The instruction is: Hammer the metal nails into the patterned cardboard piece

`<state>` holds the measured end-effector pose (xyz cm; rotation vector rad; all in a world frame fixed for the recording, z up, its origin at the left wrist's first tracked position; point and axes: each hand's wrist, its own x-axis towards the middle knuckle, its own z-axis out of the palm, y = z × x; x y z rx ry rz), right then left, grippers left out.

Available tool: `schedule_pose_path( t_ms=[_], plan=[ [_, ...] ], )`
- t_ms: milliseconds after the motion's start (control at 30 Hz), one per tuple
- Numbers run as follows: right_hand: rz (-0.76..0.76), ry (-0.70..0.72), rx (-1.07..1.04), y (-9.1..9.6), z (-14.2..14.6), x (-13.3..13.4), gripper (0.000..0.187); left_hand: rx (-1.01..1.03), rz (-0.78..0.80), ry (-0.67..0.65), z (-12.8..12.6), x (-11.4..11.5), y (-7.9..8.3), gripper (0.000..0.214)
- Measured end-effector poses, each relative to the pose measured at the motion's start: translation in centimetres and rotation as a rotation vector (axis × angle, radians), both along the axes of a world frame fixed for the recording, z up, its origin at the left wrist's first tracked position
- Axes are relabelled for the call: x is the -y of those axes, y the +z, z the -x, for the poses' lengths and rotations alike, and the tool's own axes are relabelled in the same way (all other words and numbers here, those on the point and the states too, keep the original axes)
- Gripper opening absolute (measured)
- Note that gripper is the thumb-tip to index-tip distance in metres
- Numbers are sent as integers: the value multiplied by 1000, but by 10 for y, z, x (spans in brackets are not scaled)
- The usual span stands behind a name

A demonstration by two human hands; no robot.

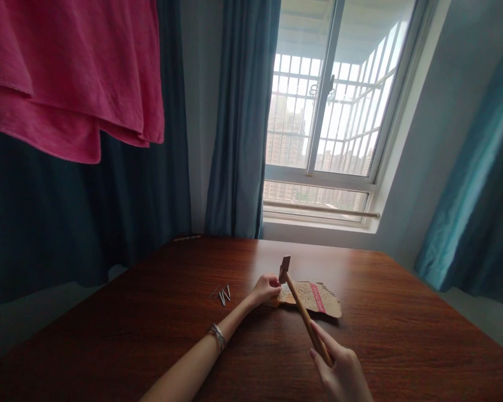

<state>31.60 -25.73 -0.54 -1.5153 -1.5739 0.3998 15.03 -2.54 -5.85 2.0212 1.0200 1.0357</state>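
Observation:
My right hand (339, 363) is wrapped round the wooden handle of a hammer (300, 307), which slants up and away to the left. Its metal head is raised just beside my left hand (267, 289). Those left fingers are pinched together at the left end of a piece of cardboard (331, 303); what they hold, if anything, is too small to make out. Many small holes or dots cover the cardboard, and a pink-red band crosses it. Several nails (222, 296) lie loose on the table to the left of my left hand.
The brown wooden table (151, 346) reaches to the wall below a barred window (318, 111). Blue curtains (238, 139) hang at both sides. A pink cloth (75, 72) hangs at upper left, above the table's height.

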Motion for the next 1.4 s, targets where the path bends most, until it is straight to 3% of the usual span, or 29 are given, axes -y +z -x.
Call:
schedule_pose_path(
  t_ms=[400,567,667,800,933,1100,1267,1400],
  plan=[
    [-12,-9,-30,4,3,3,45,-10,-6,22,0,2,2,10],
    [79,75,-1,13,-4,1,49,4,8,26,0,4,4,10],
    [83,45,-17,11,-6,0,47,25,23,12,0,5,5,10],
    [36,-59,-178,2,-5,0,47,87,74,-18,-1,5,6,12],
    [151,-80,-446,-1,-11,1,63,224,164,-104,0,4,9,35],
    [212,-104,-686,0,-31,1,77,389,252,-141,4,0,11,42],
    [186,-196,-783,1,-59,0,83,456,237,-2,4,-4,4,41],
    [167,-219,-777,5,-82,-2,77,398,80,187,5,-7,0,33]
  ],
)
